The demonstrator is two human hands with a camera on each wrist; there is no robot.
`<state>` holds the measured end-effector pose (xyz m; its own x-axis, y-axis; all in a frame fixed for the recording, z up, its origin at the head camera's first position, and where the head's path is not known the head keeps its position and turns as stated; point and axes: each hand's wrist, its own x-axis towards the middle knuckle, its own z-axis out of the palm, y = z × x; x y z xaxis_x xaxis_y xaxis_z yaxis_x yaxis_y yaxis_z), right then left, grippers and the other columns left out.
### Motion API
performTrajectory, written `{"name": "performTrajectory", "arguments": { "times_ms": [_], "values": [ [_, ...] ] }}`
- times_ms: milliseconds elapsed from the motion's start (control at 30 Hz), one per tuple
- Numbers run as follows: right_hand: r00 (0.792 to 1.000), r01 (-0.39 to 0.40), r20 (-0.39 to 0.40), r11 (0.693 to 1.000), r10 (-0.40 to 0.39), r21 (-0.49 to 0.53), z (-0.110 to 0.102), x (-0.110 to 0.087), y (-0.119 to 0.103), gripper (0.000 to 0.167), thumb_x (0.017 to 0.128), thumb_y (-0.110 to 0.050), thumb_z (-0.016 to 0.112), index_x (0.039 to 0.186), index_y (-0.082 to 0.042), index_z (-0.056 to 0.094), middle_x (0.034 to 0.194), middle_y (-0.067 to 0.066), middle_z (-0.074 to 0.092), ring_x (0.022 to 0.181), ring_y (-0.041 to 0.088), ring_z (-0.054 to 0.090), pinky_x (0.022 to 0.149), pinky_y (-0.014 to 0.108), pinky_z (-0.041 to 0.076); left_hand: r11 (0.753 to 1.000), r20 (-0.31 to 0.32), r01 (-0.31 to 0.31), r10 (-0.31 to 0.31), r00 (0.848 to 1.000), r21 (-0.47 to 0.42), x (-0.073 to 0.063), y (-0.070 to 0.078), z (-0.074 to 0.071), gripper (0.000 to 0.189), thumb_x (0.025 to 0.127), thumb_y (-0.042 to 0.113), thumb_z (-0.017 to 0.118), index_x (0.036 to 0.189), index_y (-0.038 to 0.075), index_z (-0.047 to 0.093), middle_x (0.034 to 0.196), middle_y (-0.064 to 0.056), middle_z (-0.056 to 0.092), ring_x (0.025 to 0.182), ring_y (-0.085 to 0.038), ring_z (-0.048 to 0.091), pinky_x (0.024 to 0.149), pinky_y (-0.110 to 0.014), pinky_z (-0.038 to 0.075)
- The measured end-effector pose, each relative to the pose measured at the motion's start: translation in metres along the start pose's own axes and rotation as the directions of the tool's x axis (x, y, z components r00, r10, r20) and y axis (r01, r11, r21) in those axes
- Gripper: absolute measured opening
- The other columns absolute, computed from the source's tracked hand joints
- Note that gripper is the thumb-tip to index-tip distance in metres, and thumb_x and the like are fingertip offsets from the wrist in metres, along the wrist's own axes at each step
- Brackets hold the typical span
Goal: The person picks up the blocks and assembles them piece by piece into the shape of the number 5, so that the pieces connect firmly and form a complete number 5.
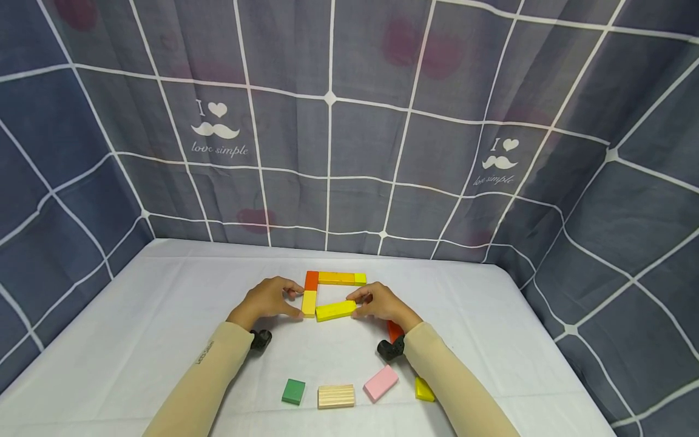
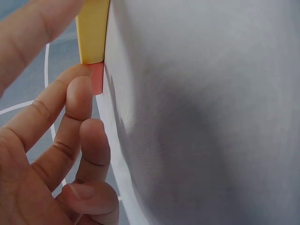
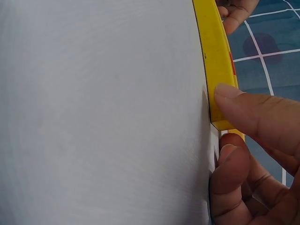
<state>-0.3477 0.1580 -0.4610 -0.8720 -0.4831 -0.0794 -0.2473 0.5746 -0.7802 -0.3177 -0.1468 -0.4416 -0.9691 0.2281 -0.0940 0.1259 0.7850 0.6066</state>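
My right hand (image 1: 382, 301) pinches the right end of a long yellow block (image 1: 335, 311), with the thumb on its near side in the right wrist view. The block lies slanted, its left end beside a shorter yellow-orange block (image 1: 309, 304). To the left of that short block, my left hand (image 1: 269, 298) has its thumb and fingers spread along the block's outer side. In the left wrist view a fingertip meets the seam between the short block (image 2: 93, 33) and a red-orange block (image 2: 97, 77). Behind, the red-orange block, an orange-yellow block (image 1: 336, 278) and a small bright yellow block (image 1: 360, 279) form a corner.
Nearer me lie a green block (image 1: 293, 391), a ridged wooden block (image 1: 335, 396), a pink block (image 1: 381, 383) and a yellow block (image 1: 424, 389). A red block (image 1: 394, 331) is partly hidden by the right forearm. A grey checked curtain (image 1: 289, 145) surrounds the white table (image 1: 180, 285).
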Motion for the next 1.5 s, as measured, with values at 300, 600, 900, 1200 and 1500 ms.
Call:
{"name": "performTrajectory", "arguments": {
  "times_ms": [300,600,900,1200,1500],
  "values": [
    [1.000,0.017,0.025,0.999,-0.018,0.035,0.000,-0.002,-0.003,0.038,0.090,0.001,0.084,0.127,0.000,0.078,0.098,0.004,0.065,0.077,0.013,0.057,0.065,0.024,0.055,1.000,-0.002,0.007,-0.007,1.000,-0.014,-0.003,0.000,-0.001,0.058,0.077,0.025,0.100,0.129,0.009,0.079,0.101,0.002,0.069,0.097,-0.022,0.057,0.092,-0.049,0.051],
    [1.000,0.002,-0.026,0.993,0.001,0.122,-0.006,-0.011,-0.008,0.030,0.099,-0.004,0.074,0.128,0.004,0.076,0.099,0.006,0.068,0.076,0.014,0.062,0.066,0.026,0.054,1.000,-0.013,-0.012,0.012,1.000,-0.003,-0.009,-0.004,-0.004,0.060,0.079,0.026,0.098,0.133,0.010,0.077,0.102,0.002,0.069,0.097,-0.021,0.059,0.088,-0.046,0.052],
    [0.996,0.007,-0.088,0.980,0.011,0.201,-0.014,-0.021,-0.002,0.028,0.103,-0.012,0.072,0.127,0.001,0.076,0.102,0.008,0.075,0.072,0.018,0.059,0.064,0.027,0.048,0.997,-0.042,-0.049,0.047,0.998,-0.063,-0.026,-0.008,-0.010,0.044,0.092,0.026,0.088,0.132,0.011,0.077,0.110,-0.002,0.074,0.098,-0.024,0.064,0.080,-0.040,0.054],
    [0.993,-0.019,-0.105,0.930,0.062,0.368,-0.027,-0.038,0.002,0.037,0.106,-0.014,0.068,0.136,0.007,0.069,0.078,-0.001,0.053,0.068,0.021,0.045,0.059,0.025,0.041,0.939,-0.011,-0.268,0.272,0.962,-0.214,-0.045,-0.014,-0.010,0.038,0.097,0.022,0.083,0.130,0.004,0.076,0.114,-0.009,0.074,0.093,-0.021,0.061,0.080,-0.036,0.054],
    [0.992,0.030,-0.124,0.928,0.017,0.372,-0.041,-0.047,0.019,0.039,0.106,-0.010,0.066,0.137,0.014,0.063,0.081,0.007,0.063,0.071,0.018,0.058,0.069,0.026,0.054,0.891,0.023,-0.376,0.394,0.919,-0.253,-0.065,-0.013,-0.011,0.038,0.096,0.023,0.084,0.128,0.004,0.077,0.111,-0.011,0.074,0.093,-0.016,0.061,0.079,-0.028,0.050]
  ]
}}
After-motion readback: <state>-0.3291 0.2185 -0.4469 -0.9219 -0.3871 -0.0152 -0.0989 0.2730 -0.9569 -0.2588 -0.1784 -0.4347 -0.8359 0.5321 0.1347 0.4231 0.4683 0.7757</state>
